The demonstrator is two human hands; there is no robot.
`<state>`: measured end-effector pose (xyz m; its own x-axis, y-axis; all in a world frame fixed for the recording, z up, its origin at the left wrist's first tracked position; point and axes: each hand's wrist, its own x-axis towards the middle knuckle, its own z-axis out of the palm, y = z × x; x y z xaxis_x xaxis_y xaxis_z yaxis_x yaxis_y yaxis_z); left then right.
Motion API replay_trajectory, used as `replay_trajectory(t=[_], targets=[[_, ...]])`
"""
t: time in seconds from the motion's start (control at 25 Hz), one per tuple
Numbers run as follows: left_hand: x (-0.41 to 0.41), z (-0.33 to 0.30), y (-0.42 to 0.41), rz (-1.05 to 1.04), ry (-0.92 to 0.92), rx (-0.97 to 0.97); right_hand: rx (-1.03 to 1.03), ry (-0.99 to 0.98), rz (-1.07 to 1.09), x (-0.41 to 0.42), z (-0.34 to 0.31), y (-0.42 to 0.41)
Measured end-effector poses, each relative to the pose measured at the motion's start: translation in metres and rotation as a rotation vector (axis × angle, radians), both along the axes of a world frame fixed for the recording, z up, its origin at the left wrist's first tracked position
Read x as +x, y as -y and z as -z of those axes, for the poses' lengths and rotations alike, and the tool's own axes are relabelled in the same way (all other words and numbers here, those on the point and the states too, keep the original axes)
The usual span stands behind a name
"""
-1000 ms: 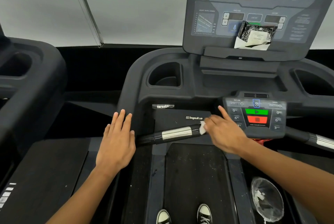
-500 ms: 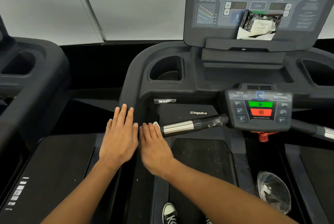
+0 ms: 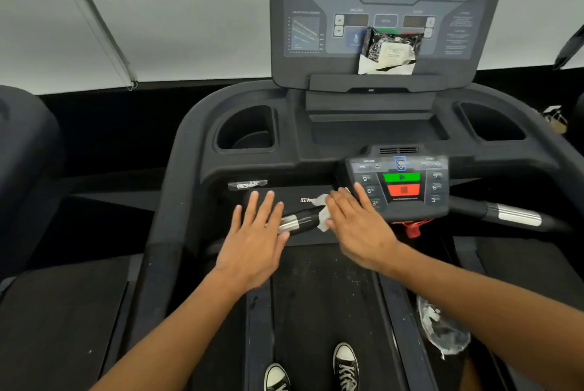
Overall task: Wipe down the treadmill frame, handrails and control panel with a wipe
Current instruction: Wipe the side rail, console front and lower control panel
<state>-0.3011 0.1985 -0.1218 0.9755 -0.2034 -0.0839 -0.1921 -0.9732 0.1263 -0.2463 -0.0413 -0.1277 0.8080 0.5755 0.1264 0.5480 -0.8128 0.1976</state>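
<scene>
Two cup holders sit in the treadmill's console tray, a left cup holder [image 3: 245,128] and a right cup holder [image 3: 491,123]; both look dark inside, and nothing can be made out in them. A crinkled wipe packet [image 3: 390,51] leans on the ledge of the upper control panel [image 3: 376,5]. A clear plastic bag [image 3: 442,330] (something white inside) lies on the right side rail.

The walking belt [image 3: 325,302] is black and speckled, under a pale wall [image 3: 177,11]. A second machine [image 3: 25,169] stands to the left.

Two hands are out. The left hand [image 3: 256,239] lies flat with straight fingers over the left handrail [image 3: 298,221], holding nothing. The right hand [image 3: 357,226], fingers also straight, presses the white wipe [image 3: 324,212] against that handrail, just left of the lower button panel [image 3: 401,185]. A right handrail [image 3: 515,215] shows too, and two black sneakers [image 3: 346,365] at the bottom.
</scene>
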Motion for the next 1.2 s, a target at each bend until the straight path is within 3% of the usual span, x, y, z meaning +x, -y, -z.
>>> replay_trajectory(t=[0.12,0.24,0.48,0.6,0.68,0.72,0.88,1.0,1.08,1.2], targets=[[0.007,0.013,0.02,-0.031,-0.094,-0.1,0.137,-0.019,0.05,-0.026,0.014,-0.044],[0.003,0.023,0.017,-0.048,-0.04,-0.098,0.176,-0.046,0.045,-0.035,0.026,-0.066],[0.005,0.025,0.024,-0.09,-0.028,-0.089,0.001,0.017,0.021,-0.004,0.02,0.011],[0.005,0.024,0.024,-0.102,-0.044,-0.102,0.075,-0.006,0.135,-0.013,0.021,-0.001],[0.004,0.023,0.025,-0.099,-0.038,-0.09,0.341,-0.1,0.336,-0.046,0.031,-0.035],[0.004,0.023,0.025,-0.096,-0.037,-0.085,0.58,-0.17,0.424,-0.063,0.033,-0.058],[0.007,0.021,0.02,-0.062,-0.092,-0.084,1.787,-0.596,0.868,-0.056,0.008,-0.126],[0.009,0.014,0.016,-0.019,-0.119,-0.109,2.638,-0.566,1.013,-0.013,0.005,-0.11],[0.009,0.012,0.015,0.0,-0.136,-0.099,2.962,-0.648,0.982,0.006,0.007,-0.084],[0.008,0.013,0.014,0.012,-0.14,-0.077,3.054,-0.837,0.749,-0.006,0.001,-0.063]])
